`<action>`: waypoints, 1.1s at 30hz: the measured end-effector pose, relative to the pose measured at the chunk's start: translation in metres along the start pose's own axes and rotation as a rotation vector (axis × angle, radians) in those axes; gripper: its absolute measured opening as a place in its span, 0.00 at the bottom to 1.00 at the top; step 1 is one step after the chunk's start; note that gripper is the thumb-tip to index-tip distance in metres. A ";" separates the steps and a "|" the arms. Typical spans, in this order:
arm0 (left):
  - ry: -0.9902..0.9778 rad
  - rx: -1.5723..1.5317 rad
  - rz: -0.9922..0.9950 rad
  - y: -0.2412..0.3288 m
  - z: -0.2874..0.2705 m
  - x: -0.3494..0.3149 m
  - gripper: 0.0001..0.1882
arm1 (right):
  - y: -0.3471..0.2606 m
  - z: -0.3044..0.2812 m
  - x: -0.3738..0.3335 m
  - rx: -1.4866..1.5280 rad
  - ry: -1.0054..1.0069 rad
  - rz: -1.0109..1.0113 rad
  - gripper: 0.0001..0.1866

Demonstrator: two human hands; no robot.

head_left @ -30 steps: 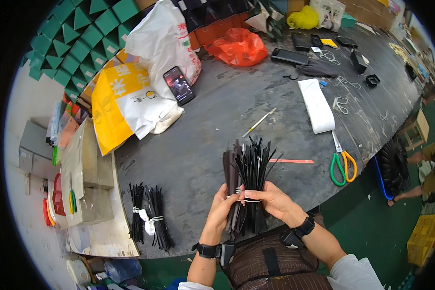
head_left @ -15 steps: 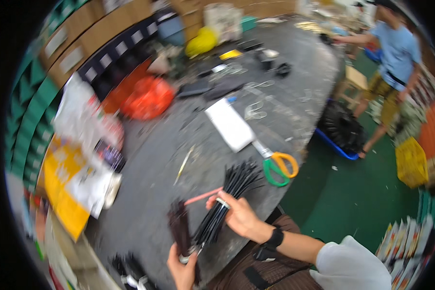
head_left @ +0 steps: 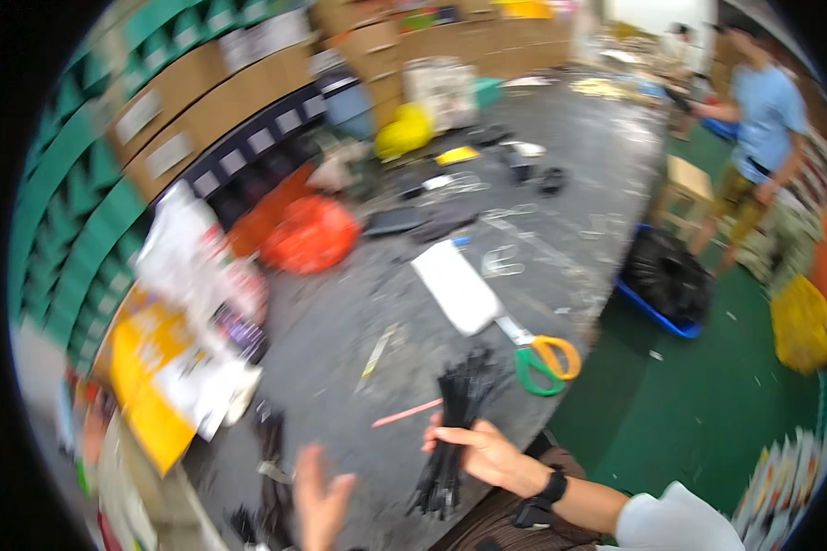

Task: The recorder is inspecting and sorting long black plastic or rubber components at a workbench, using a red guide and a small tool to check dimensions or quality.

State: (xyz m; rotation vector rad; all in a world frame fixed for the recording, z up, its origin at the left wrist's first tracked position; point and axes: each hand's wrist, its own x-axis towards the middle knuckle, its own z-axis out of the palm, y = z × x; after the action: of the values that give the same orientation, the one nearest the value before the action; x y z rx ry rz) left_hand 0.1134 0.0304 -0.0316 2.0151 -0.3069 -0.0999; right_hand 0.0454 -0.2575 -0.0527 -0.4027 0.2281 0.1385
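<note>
Head view: left hand (head_left: 320, 496) now spread wide, empty. Brown bundle (head_left: 273, 450) it held before seems set down on table (head_left: 326, 372), ten o'clock from it. Right hand (head_left: 487, 455) holds black bundle (head_left: 463, 387), six o'clock; just one bundle left in hands.

Looks like a workshop: scissors (head_left: 531, 345) near the table's (head_left: 331, 344) right edge, boxes (head_left: 496, 44) stacked along its far edge, filled tub (head_left: 654, 312) past the right.
</note>
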 end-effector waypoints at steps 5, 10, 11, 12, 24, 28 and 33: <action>-0.436 -0.745 -0.222 0.022 0.111 -0.032 0.48 | 0.015 0.022 -0.014 -0.499 -0.070 0.132 0.18; -0.408 -0.748 -0.431 0.045 0.100 -0.055 0.44 | 0.016 0.033 -0.019 -0.678 -0.058 0.143 0.24; -0.388 -0.679 -0.455 0.051 0.099 -0.059 0.42 | 0.015 0.030 -0.017 -0.629 -0.017 0.137 0.28; -0.355 -0.542 -0.458 0.052 0.099 -0.065 0.31 | 0.017 0.027 -0.012 -0.636 -0.037 0.130 0.34; -0.578 -0.486 -0.468 0.054 0.103 -0.070 0.20 | 0.012 0.009 -0.015 -0.153 -0.259 0.304 0.28; -0.405 -0.309 -0.448 0.070 0.100 -0.063 0.20 | 0.017 0.015 -0.015 -0.098 -0.072 0.143 0.09; 0.110 0.069 0.156 0.070 0.107 -0.065 0.20 | 0.015 0.016 -0.010 -0.094 0.032 0.040 0.07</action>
State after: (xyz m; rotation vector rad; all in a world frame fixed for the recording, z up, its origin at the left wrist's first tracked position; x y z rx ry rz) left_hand 0.0173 -0.0749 -0.0214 2.0484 -0.4002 0.1201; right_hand 0.0361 -0.2385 -0.0417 -0.4942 0.2622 0.1825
